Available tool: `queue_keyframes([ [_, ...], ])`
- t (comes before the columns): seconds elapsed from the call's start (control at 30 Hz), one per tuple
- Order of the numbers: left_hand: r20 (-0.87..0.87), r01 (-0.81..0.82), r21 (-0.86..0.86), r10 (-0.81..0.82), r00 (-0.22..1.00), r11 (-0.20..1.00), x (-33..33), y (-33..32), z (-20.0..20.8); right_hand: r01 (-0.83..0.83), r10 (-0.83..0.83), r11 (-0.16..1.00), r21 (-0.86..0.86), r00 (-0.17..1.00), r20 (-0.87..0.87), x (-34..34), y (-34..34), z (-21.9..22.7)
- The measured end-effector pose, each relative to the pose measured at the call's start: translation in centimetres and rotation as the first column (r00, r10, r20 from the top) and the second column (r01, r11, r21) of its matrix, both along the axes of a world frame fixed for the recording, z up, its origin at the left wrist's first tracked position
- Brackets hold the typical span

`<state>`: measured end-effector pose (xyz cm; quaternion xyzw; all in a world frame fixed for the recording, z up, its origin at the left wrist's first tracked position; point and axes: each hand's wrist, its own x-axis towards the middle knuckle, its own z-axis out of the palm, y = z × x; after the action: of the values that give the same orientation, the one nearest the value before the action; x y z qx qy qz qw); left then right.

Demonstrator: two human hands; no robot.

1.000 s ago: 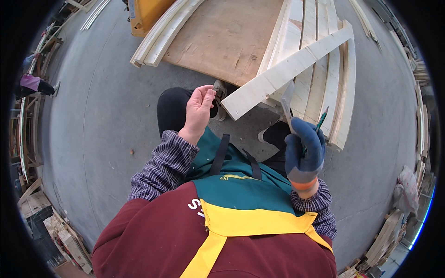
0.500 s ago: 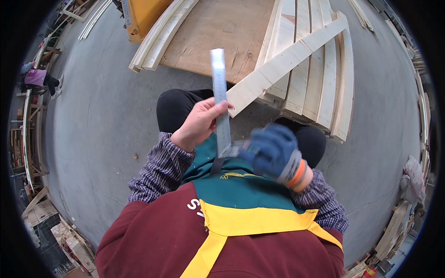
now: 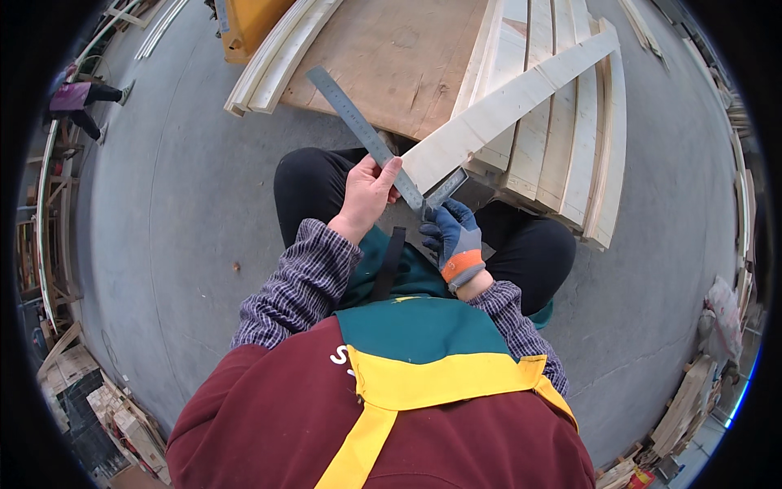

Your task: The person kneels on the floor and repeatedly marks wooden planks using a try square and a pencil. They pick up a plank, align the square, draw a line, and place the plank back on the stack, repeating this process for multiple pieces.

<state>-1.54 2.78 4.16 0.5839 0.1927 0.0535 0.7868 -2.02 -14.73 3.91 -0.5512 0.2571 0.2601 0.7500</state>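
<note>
Between my two hands is a metal try square (image 3: 349, 113), its long marked blade pointing up and left. My bare left hand (image 3: 365, 196) pinches the blade partway along, thumb on top. At the corner where the blade meets the short stock, my right hand (image 3: 454, 235) grips it, wearing a blue and grey glove with an orange cuff. The stock lies close to the near end of a pale wooden plank (image 3: 509, 106); whether they touch I cannot tell. This plank rests slantwise across several other long boards (image 3: 539, 159), with its near end close to my left fingers.
A brown wooden panel (image 3: 399, 61) lies ahead under the boards, with two narrow strips (image 3: 277, 69) at its left. Beyond is a yellow machine part (image 3: 248, 28). A person (image 3: 77, 96) is at the far left by racks; scrap wood (image 3: 122, 420) lies lower left.
The square has tilted, its blade tip swinging left and its corner moving up toward the plank end. My gloved right hand has moved up and left with it. The distant person has shifted.
</note>
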Motion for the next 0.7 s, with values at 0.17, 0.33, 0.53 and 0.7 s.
queue_keyframes([
  [0.17, -0.044, 0.003, 0.097, 0.001, 0.999, 0.995, 0.3, 0.4, -0.3, 0.009, -0.011, 1.000, 0.016, 0.996, 0.089, 0.3, 0.6, -0.1],
  [0.33, -0.070, -0.010, 0.495, 0.051, 0.996, 0.869, -0.5, 1.4, -2.4, 0.020, -0.025, 0.999, 0.044, 0.994, 0.109, 0.9, 1.1, -0.5],
  [0.53, 0.069, 0.021, -0.225, -0.005, 0.998, 0.974, -2.8, -1.7, -5.5, 0.068, -0.066, 0.998, -0.004, 0.980, 0.190, 1.5, 1.7, 0.0],
  [0.7, -0.026, 0.096, -0.513, -0.127, 0.992, 0.853, -2.2, -1.0, -6.2, 0.059, -0.053, 0.998, -0.019, 0.975, 0.214, 1.4, 1.8, 0.0],
])
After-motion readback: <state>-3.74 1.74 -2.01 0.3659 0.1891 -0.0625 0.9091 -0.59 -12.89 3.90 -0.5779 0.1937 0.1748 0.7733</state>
